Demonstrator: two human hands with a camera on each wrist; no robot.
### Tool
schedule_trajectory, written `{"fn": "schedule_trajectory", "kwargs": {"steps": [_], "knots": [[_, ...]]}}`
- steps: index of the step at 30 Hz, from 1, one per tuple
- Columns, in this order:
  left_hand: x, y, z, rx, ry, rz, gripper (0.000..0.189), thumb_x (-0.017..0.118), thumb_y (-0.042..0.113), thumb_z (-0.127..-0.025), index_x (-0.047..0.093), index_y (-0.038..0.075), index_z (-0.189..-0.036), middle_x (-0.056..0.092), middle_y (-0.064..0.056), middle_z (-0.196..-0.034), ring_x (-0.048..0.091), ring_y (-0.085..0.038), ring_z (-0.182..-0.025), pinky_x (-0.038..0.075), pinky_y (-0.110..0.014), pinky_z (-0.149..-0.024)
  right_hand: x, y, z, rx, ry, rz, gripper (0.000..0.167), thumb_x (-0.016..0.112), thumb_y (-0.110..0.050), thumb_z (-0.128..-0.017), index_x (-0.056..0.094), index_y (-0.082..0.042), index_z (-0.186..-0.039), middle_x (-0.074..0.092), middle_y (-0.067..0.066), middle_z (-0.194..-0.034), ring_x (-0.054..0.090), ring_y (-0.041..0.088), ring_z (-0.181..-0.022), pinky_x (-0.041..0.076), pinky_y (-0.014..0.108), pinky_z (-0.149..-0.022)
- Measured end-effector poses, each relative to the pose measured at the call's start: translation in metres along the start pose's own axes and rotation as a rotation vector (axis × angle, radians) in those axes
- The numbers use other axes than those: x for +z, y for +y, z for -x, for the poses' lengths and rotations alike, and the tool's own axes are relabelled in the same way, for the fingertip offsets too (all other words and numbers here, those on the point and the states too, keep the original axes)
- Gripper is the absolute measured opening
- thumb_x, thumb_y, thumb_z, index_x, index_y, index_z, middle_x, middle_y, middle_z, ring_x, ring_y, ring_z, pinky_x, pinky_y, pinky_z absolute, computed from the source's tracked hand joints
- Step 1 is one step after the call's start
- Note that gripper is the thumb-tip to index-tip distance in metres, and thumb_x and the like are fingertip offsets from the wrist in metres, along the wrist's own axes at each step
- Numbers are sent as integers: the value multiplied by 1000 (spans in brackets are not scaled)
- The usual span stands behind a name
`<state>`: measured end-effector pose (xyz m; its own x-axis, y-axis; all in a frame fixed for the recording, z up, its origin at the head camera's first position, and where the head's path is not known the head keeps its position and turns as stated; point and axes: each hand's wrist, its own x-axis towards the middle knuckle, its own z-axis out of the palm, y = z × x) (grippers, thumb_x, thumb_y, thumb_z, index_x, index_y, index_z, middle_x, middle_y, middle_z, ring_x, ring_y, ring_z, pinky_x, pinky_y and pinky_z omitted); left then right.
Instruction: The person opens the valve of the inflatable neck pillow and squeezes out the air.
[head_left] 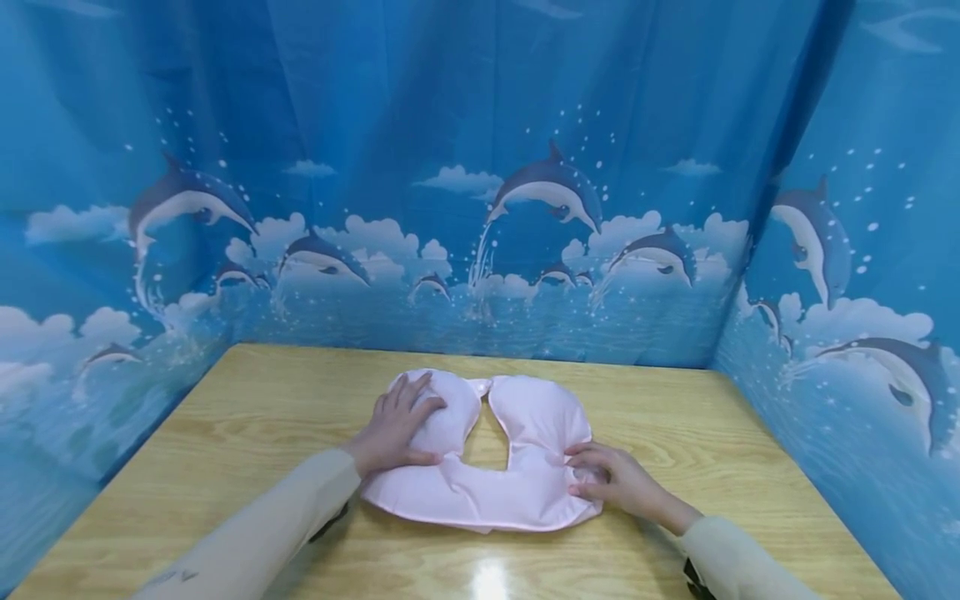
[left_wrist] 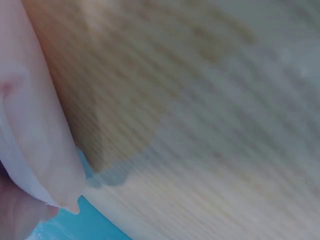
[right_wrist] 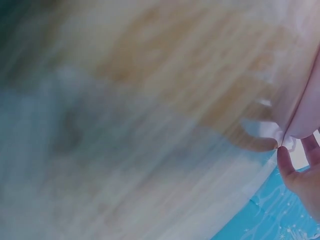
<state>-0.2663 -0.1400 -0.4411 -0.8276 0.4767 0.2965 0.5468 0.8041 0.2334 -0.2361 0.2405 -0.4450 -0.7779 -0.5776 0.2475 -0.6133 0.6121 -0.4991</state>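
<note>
A pale pink U-shaped neck pillow point(head_left: 487, 500) lies on the table, its two puffed arms pointing away and nearly meeting at the far side. Spread fingers of my left hand point(head_left: 397, 421) rest on top of its left arm. At the right side, my right hand point(head_left: 618, 479) pinches the pillow's edge between thumb and fingers, around a small clear patch that looks like a valve. The right wrist view shows fingertips against the seam of the pillow point(right_wrist: 295, 107). In the left wrist view, the pillow's side point(left_wrist: 45, 130) partly covers the left hand.
A wood-grain table point(head_left: 262, 400) carries the pillow. Blue curtains point(head_left: 420, 100) printed with dolphins and clouds hang behind and along both sides. A bright light reflection shows near the table's front.
</note>
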Motion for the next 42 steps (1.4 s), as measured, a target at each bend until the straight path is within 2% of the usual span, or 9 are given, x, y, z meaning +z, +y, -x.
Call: {"fn": "schedule_trajectory", "kwargs": {"steps": [3, 7, 10, 14, 17, 24, 31, 42], "knots": [[-1, 0, -3, 16, -35, 7, 87, 65, 66, -66, 36, 27, -138, 13, -13, -153, 9, -53, -133, 23, -72, -95, 1, -1, 1, 7, -6, 5, 29, 69, -34, -78, 67, -15, -101, 63, 6, -115, 57, 30, -107, 43, 47, -92], [-1, 0, -5, -19, -149, 16, 88, 57, 72, -68, 23, 40, -143, 4, -10, -155, 1, -53, -134, 15, -73, -98, 1, -3, 1, -5, 6, 14, 29, 70, -32, -77, 67, -14, -100, 64, 7, -114, 58, 30, -105, 44, 46, -91], [-1, 0, -6, -30, -194, 13, 83, 55, 73, -69, 27, 42, -141, 5, -9, -155, -2, -52, -134, 12, -72, -100, 1, -4, 0, -4, 10, 14, 30, 70, -32, -77, 67, -14, -101, 63, 6, -114, 57, 29, -106, 44, 46, -91], [0, -1, -5, 7, -176, 7, 78, 58, 69, -71, 36, 36, -138, 14, -13, -153, 3, -54, -133, 15, -73, -98, 1, -3, -1, -8, 14, 13, 29, 70, -31, -77, 67, -14, -101, 64, 5, -114, 58, 28, -105, 44, 45, -91], [1, -3, -6, 21, -170, 6, 77, 59, 67, -71, 39, 34, -137, 19, -14, -151, 8, -54, -133, 18, -73, -97, 0, -4, -1, -4, 10, 9, 29, 70, -31, -77, 67, -13, -101, 63, 5, -114, 58, 29, -105, 44, 45, -91], [3, -2, -9, -30, -220, 36, 78, 61, 68, -69, 38, 37, -137, 18, -12, -151, 16, -51, -132, 19, -70, -99, 0, -5, -2, -19, 18, 9, 28, 70, -30, -77, 67, -14, -100, 63, 6, -114, 58, 29, -106, 45, 44, -91], [5, -2, -10, -16, -202, 27, 76, 61, 67, -69, 41, 35, -135, 20, -13, -149, 20, -52, -129, 24, -72, -94, 0, -5, -1, -31, 29, 2, 25, 71, -28, -77, 68, -15, -98, 64, 6, -113, 58, 29, -105, 45, 41, -91], [7, -2, -10, -37, -220, 36, 76, 60, 68, -70, 38, 37, -135, 18, -12, -150, 17, -50, -132, 22, -69, -98, 1, -5, -1, -24, 19, 16, 25, 71, -30, -77, 68, -15, -97, 63, 7, -113, 57, 30, -105, 45, 44, -91]]}}
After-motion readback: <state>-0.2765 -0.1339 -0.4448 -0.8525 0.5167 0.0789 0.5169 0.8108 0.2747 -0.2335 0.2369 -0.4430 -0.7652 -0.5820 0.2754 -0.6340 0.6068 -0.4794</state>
